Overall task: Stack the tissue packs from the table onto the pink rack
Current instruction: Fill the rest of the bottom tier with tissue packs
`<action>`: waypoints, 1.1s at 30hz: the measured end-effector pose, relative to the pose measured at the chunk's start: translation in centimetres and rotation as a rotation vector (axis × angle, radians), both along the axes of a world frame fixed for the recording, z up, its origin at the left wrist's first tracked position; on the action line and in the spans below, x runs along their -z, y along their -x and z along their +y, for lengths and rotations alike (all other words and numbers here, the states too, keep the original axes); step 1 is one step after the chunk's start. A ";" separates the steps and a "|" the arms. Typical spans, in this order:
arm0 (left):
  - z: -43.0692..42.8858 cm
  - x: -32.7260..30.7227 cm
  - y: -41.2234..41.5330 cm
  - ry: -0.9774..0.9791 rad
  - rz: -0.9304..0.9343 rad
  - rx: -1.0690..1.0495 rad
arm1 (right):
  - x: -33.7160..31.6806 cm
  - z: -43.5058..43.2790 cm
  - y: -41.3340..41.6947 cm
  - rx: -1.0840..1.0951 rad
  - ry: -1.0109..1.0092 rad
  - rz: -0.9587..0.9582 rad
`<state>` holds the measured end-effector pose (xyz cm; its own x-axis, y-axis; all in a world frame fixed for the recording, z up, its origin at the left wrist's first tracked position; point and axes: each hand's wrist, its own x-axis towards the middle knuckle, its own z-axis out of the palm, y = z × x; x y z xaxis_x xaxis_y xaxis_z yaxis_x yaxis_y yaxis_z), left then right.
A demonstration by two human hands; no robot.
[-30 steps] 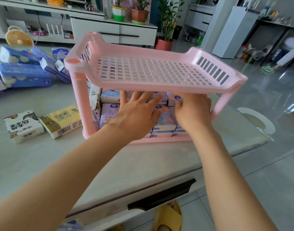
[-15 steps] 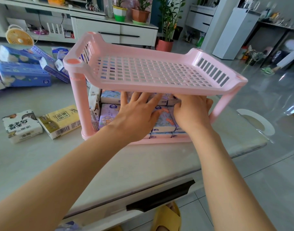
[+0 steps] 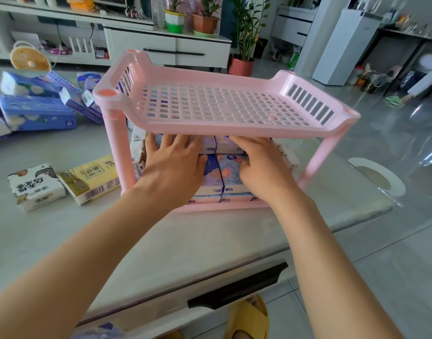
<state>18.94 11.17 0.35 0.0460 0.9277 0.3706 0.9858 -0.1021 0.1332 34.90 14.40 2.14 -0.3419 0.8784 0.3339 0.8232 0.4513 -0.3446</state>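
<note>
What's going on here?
A person is loading the pink rack. The left hand and right hand reach into its lower tier and press on the purple tissue packs stacked there. A yellow pack, a white pack and several blue packs lie on the table, not yet racked.

Tissue packs (image 3: 231,167) sit on the rack's lower shelf (image 3: 222,207) (loose packs (image 3: 90,178) lie left).

Bright living room with a glossy grey tiled floor (image 3: 393,265).
Far off, a white low cabinet (image 3: 166,48) carries potted plants (image 3: 205,22); a white tower unit (image 3: 344,45) stands right; the pale table (image 3: 161,241) lies near.
</note>
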 end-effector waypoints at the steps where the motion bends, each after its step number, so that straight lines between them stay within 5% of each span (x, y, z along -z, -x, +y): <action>1: 0.0 0.0 0.1 -0.009 0.010 0.002 | -0.1 0.0 0.0 0.002 0.007 0.005; 18: -0.5 0.0 0.5 0.027 -0.047 0.111 | 0.1 0.5 0.3 0.061 0.009 0.097; 24: -1.3 -0.2 0.6 -0.080 -0.118 0.150 | 0.0 0.6 -0.1 0.242 0.061 0.361; 33: -1.4 0.8 0.7 -0.130 -0.009 0.129 | -0.5 -0.5 -1.0 0.147 0.030 0.190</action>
<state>18.24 9.76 -0.47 0.1572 0.8585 0.4881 0.9623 -0.2443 0.1199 35.86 13.91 2.60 -0.1431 0.9246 0.3531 0.7985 0.3186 -0.5107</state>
